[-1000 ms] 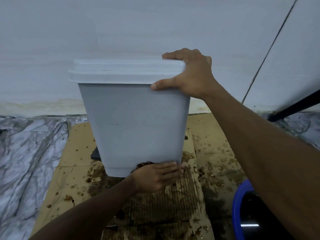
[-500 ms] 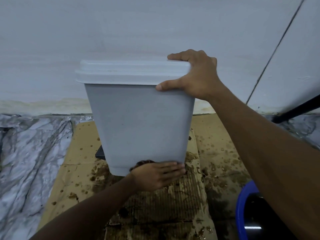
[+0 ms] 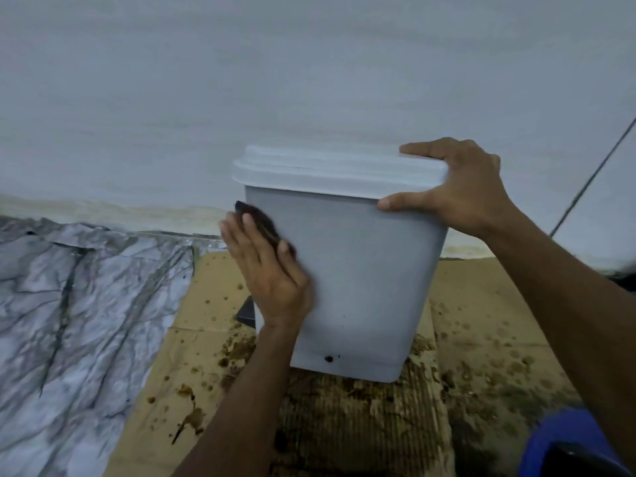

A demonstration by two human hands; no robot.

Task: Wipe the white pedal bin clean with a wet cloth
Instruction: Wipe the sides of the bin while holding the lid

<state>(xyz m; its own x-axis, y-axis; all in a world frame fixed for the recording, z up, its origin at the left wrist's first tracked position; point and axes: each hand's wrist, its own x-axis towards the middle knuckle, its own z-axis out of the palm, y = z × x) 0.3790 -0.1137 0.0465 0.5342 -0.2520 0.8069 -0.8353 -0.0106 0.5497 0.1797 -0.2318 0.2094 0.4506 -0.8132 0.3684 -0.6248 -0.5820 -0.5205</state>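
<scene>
The white pedal bin (image 3: 364, 270) stands on stained cardboard, lid closed, a dark spot near its bottom front edge. My right hand (image 3: 457, 187) grips the lid's right corner, thumb on the front rim and fingers over the top. My left hand (image 3: 268, 266) lies flat with straight fingers on the bin's upper left edge, pressing a dark brown cloth (image 3: 258, 222) against the wall. Only the cloth's top and right edge show past my fingers. A black pedal (image 3: 245, 313) pokes out at the bin's lower left.
Wet, brown-spattered cardboard (image 3: 475, 339) covers the floor under and around the bin. Marble-patterned sheet (image 3: 79, 304) lies to the left. A blue bucket rim (image 3: 564, 442) sits at the bottom right. A white wall (image 3: 275, 80) rises right behind the bin.
My left hand has moved with the cloth from the bin's bottom front edge up to its upper left edge. The right hand keeps its hold on the lid corner.
</scene>
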